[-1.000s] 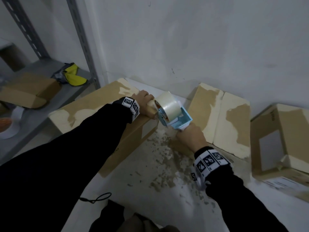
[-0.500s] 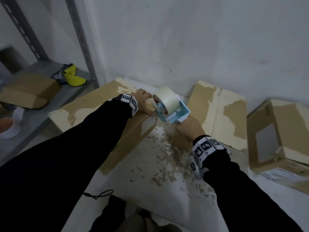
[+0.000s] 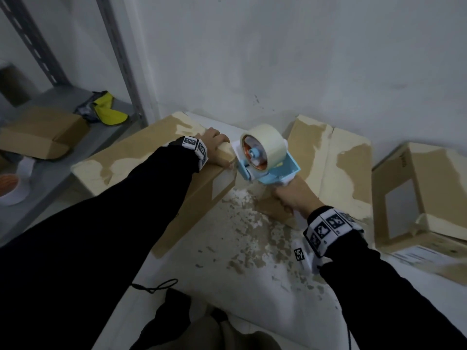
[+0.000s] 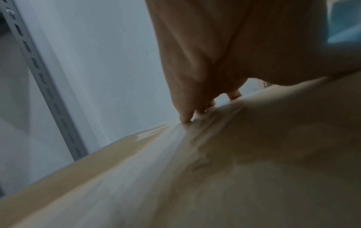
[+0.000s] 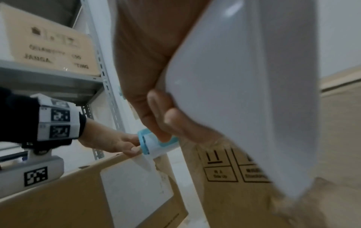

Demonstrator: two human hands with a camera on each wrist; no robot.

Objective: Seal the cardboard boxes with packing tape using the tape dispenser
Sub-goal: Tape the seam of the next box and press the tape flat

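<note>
Nearest, the right hand (image 3: 294, 198) was wrapped round the grip of the dispenser (image 3: 267, 162), whose front end met the end edge of the long box (image 3: 141, 157). The left hand (image 3: 217, 150) lay on that box's top at the same end, fingers (image 4: 185, 114) pressing the shiny tape (image 4: 148, 154) near the edge. The box ran away leftward from the hands toward the shelf (image 3: 60, 152); I judged the pull must follow that axis or drop down the end face. Two more boxes (image 3: 341, 168) stood farther right by the wall.
</note>
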